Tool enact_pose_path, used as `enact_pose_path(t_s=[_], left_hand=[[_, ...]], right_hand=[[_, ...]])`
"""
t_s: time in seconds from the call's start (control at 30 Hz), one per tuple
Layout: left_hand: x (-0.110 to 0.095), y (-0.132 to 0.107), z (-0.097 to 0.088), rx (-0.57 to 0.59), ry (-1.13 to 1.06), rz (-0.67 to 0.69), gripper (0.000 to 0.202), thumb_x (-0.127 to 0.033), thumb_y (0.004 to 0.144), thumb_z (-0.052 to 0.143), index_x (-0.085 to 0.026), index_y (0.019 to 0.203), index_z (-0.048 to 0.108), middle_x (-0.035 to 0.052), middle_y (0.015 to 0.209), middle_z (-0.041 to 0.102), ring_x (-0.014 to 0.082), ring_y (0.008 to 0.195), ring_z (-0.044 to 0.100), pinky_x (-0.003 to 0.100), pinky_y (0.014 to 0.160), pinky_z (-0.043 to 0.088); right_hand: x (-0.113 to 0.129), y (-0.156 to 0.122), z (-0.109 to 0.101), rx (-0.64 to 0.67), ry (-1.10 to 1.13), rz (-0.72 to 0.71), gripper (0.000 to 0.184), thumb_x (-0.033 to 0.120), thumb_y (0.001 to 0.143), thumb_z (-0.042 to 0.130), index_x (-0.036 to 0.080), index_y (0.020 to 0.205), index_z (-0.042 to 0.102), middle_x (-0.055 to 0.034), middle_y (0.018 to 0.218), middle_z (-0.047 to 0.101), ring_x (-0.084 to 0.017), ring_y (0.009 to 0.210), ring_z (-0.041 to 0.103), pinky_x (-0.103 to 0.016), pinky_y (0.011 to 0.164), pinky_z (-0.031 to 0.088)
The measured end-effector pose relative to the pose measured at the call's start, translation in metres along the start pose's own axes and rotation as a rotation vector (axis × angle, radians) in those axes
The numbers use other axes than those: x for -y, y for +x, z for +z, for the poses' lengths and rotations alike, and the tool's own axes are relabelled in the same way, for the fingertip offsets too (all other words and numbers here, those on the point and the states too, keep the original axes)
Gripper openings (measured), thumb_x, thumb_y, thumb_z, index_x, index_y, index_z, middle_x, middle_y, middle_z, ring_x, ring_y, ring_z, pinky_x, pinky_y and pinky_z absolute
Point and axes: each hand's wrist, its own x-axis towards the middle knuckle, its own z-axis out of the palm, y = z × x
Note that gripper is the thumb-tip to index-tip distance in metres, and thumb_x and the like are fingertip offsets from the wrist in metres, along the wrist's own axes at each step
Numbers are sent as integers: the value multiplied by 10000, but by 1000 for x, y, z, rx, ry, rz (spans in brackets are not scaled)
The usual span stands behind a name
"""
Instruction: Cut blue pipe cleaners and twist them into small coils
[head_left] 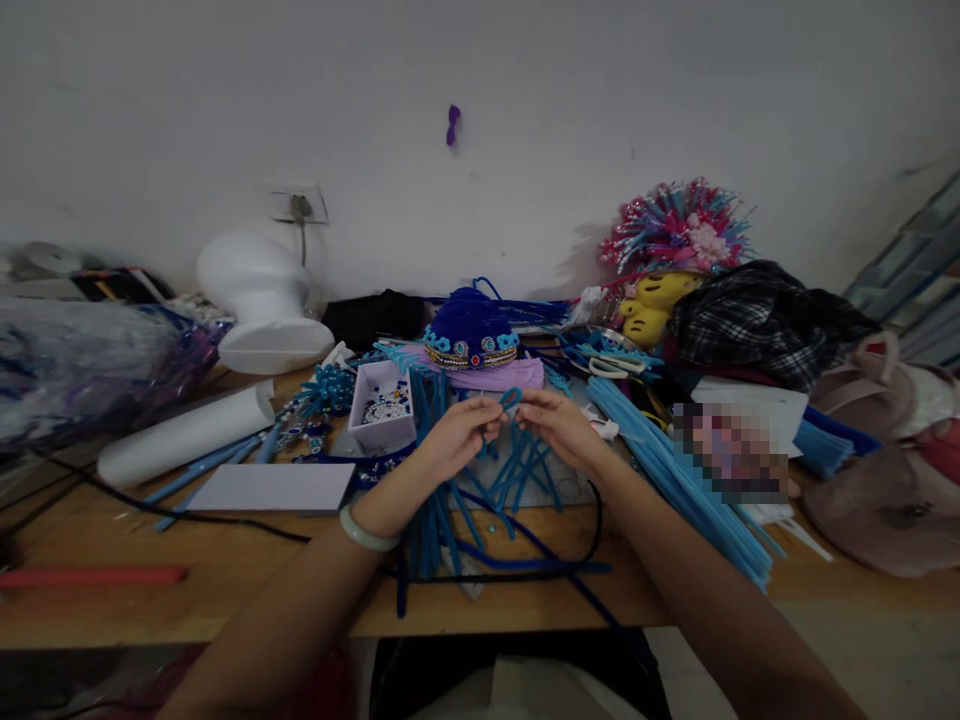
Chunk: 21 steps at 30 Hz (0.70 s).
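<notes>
Between my two hands is a small loop of light blue pipe cleaner (511, 399), held up over the middle of the table. The fingers of my left hand (472, 428) are pinched at the loop's left side. My right hand (551, 420) pinches it from the right. Just behind stands a dark blue beaded headpiece (472, 335) with gold trim, resting on a bundle of lilac pipe cleaners (499, 374). Cut light blue pipe cleaners (517, 480) lie scattered below my hands. Left of them is a white box (382, 405) of beads and sequins.
A white foam head (259, 300) and a white roll (187, 435) are at the left. A thick bundle of blue pipe cleaners (682, 490) lies at the right. Behind it are yellow plush toys (652, 308) and a pink-blue fringed headpiece (679, 230). A black cable (255, 525) crosses the table.
</notes>
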Motion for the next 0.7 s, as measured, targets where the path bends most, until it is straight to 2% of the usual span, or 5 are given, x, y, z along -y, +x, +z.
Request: enact_pose_path(t_s=[0.13,0.33,0.43,0.6,0.7], left_hand=[[7,-2,3,94,-312,-235,19,-80,664,559,-81,682,565,9,592,495,23,473,405,131,432,329],[10,-4,5,153,-387,-335,110,-55,739,457,-69,706,562,23,601,495,6,432,405,97,396,352],[10,-5,6,124,-262,-276,98,-92,739,483,-83,682,562,21,583,515,23,446,454,112,414,388],[10,-7,12,74,89,-11,122,-213,721,549,-110,658,533,18,601,565,72,492,532,171,457,419],[9,-8,15,55,213,74,159,-264,710,558,-121,660,510,0,596,562,82,482,534,198,462,422]], right_hand=[[-1,-2,4,-19,-98,-15,231,264,528,712,179,729,638,46,606,581,-57,525,464,-209,535,347],[-1,-3,4,3,-112,41,207,325,563,685,162,614,569,33,537,570,-76,522,484,-220,534,332],[-1,-3,4,-1,-129,29,212,326,599,662,156,577,538,32,518,562,-69,496,466,-217,522,324],[-4,-2,5,-38,-181,-11,240,331,636,633,156,532,507,41,470,508,-67,454,430,-221,493,308],[-4,-3,6,-75,-213,-26,256,344,644,624,158,523,496,42,464,495,-70,447,422,-225,487,307]])
